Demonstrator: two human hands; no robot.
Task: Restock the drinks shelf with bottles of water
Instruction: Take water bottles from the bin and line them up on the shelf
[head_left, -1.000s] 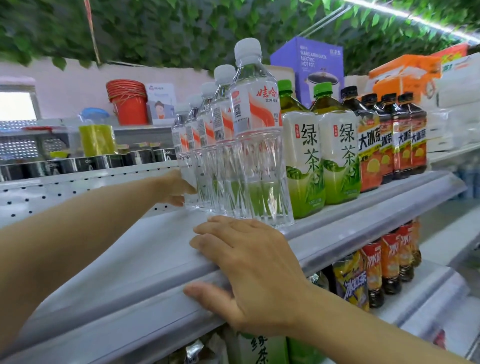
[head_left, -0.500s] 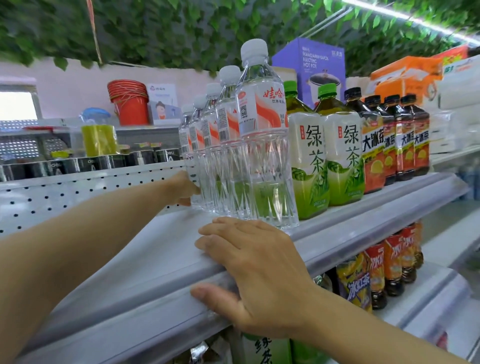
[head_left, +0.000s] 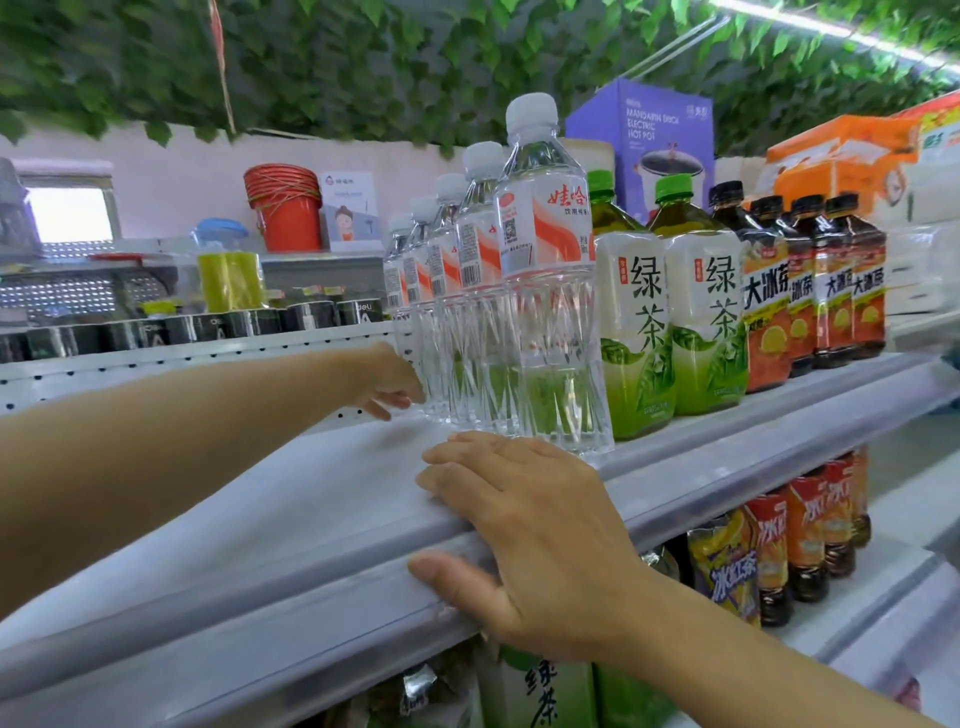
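Left hand (head_left: 395, 382) unmoved behind five water bottles (head_left: 545, 270), grip hidden, right hand (head_left: 530, 540) fingers flat on shelf (head_left: 260, 587)

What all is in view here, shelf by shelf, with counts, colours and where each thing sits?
water bottles: five in a row, clear with white caps, upper shelf, left of the tea
green tea bottles: two, green caps, right of the water
iced tea bottles: about five, dark with orange labels, far right
shelf: one, grey, bare at left
red buckets: a stack, behind
purple box: one, behind the bottles
lower-shelf drinks: several, orange and yellow labels
left hand: at the rearmost water bottle's base
right hand: resting on the shelf's front edge
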